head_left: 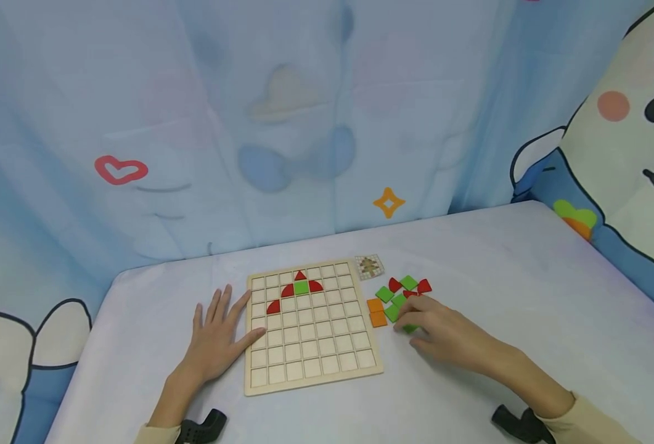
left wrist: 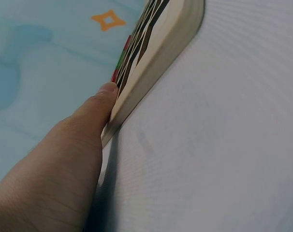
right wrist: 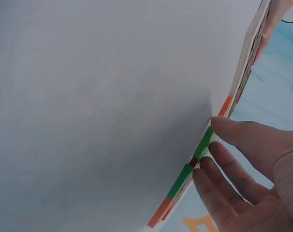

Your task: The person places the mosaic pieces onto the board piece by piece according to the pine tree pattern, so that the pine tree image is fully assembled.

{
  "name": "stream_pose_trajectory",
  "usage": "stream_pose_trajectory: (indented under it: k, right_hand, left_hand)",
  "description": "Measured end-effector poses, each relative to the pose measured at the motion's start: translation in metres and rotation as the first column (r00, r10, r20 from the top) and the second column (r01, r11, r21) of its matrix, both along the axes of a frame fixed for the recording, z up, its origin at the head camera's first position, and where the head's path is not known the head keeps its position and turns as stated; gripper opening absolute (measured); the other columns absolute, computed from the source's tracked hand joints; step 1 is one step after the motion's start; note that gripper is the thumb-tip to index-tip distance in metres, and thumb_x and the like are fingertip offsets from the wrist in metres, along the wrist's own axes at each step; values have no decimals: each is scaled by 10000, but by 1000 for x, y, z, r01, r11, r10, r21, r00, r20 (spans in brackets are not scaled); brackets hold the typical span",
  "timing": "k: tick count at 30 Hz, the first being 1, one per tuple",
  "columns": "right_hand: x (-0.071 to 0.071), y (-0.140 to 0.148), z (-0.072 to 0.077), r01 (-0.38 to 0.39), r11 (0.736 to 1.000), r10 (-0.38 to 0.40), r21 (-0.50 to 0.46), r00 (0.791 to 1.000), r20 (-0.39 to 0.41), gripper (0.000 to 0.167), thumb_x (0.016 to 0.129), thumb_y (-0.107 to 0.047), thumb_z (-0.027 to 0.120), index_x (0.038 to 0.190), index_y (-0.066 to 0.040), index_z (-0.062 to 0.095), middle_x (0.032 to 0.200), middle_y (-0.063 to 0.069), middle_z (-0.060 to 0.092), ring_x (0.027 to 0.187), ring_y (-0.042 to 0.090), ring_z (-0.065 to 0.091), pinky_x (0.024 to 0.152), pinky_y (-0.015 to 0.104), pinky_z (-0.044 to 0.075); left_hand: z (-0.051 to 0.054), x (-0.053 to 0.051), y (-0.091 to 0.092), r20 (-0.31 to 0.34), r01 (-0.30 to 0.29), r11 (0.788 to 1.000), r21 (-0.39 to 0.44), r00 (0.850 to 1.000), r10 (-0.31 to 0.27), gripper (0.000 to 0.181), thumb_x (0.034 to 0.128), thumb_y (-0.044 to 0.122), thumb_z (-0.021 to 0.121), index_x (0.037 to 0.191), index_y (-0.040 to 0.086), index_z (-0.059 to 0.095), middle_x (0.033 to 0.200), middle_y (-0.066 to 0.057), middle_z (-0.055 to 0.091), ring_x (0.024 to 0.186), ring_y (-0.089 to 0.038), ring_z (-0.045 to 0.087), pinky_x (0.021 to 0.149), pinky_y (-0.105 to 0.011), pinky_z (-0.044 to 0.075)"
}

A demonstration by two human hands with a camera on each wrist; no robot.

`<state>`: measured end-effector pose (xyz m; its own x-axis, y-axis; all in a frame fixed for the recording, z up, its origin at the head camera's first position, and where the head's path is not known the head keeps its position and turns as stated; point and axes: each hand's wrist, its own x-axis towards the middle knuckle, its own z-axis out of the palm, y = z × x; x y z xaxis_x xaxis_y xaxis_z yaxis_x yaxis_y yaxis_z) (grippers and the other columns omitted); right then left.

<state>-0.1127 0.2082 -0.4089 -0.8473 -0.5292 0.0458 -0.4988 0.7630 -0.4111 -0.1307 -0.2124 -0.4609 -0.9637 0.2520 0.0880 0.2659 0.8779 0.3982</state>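
Note:
A light wooden grid board point(head_left: 310, 345) lies flat on the table. Near its top sit a red triangle point(head_left: 300, 275), a green square tile point(head_left: 301, 287) and three red quarter-round pieces point(head_left: 273, 307). My left hand point(head_left: 216, 339) rests at the board's left edge with fingers spread, its thumb point(left wrist: 108, 88) touching the frame. Over a loose cluster of green tiles point(head_left: 384, 294) and red pieces point(head_left: 423, 285) hovers my right hand point(head_left: 449, 333), fingers gently bent. In the right wrist view its thumb and fingers stand apart beside a green tile point(right wrist: 203, 145); whether they touch it is unclear.
Two orange square tiles point(head_left: 378, 319) lie against the board's right side. A small card point(head_left: 369, 266) with a pattern picture sits by its upper right corner. The white-covered table point(head_left: 526, 290) ends at a blue printed curtain point(head_left: 304, 203).

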Motion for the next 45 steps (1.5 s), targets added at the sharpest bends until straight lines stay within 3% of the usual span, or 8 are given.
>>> stream_pose_trajectory:
  k: [6, 19, 28, 45]
  right_hand:
    - [-3, 4, -4, 8, 1000, -7, -21, 1000, 17, 282, 813, 38, 855, 1058, -89, 800, 1103, -3, 648, 1048, 220, 645, 900, 397, 602]
    - [-11, -2, 0, 5, 1000, -6, 25, 1000, 15, 262, 768, -11, 911, 999, -78, 808, 966, -42, 643, 940, 181, 636, 862, 391, 606]
    - [-13, 0, -1, 37, 999, -36, -10, 997, 68, 263, 765, -56, 924, 1007, -80, 823, 908, -58, 635, 823, 102, 565, 733, 255, 565]
    - [-13, -1, 1, 73, 997, -69, -29, 991, 111, 230, 780, -36, 909, 984, -58, 806, 872, -48, 604, 769, 101, 523, 680, 218, 523]
  left_hand:
    - [-3, 0, -1, 15, -5, 1000, -5, 1000, 5, 846, 979, 606, 610, 1664, 206, 315, 1724, -237, 143, 1595, -441, 67, 1201, -734, -22]
    - [-3, -1, -1, 11, 4, 1000, -6, 1000, -4, 850, 978, 597, 620, 1667, 214, 302, 1727, -231, 135, 1598, -432, 63, 1201, -733, -19]
    - [-3, -2, -1, 13, 3, 1000, -3, 1000, -3, 852, 977, 595, 622, 1665, 203, 307, 1726, -234, 139, 1596, -438, 67, 1201, -732, -21]
    - [-2, -1, 1, 18, -2, 1000, -8, 1000, 2, 843, 982, 594, 617, 1663, 199, 314, 1722, -244, 145, 1590, -453, 77, 1192, -746, -13]
